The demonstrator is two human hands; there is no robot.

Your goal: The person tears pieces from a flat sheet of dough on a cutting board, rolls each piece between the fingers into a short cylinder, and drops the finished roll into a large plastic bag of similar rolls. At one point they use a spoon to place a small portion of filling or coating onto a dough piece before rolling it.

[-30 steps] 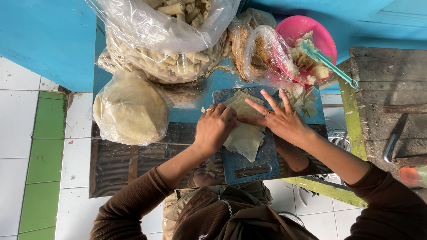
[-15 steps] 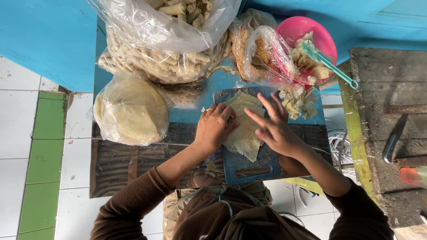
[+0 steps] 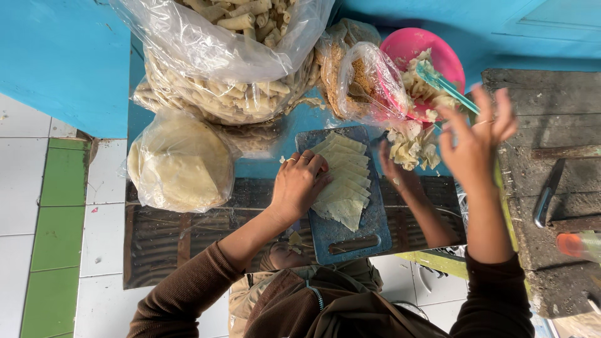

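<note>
A blue cutting board (image 3: 375, 235) lies on the worktop with a fanned stack of pale triangular wrapper sheets (image 3: 344, 181) on it. My left hand (image 3: 299, 186) rests on the left edge of the stack with its fingers curled down onto the sheets. My right hand (image 3: 477, 136) hangs in the air right of the board with its fingers spread and nothing in it, close to the pink bowl (image 3: 413, 45). Under it, a darker hand and forearm (image 3: 410, 191) lie by the board's right edge. I cannot tell whose they are.
A big clear bag of rolled pastries (image 3: 225, 56) fills the back. A bag of round wrappers (image 3: 178, 163) sits left. A bag of brownish crumbs (image 3: 360, 81) leans on the pink bowl, which holds pale filling and a teal utensil (image 3: 444, 81). A knife (image 3: 546, 199) lies on the wooden bench (image 3: 557, 119).
My right hand has lifted off the wrapper stack and swung right and up towards the pink bowl, fingers spreading. My left hand stays on the stack.
</note>
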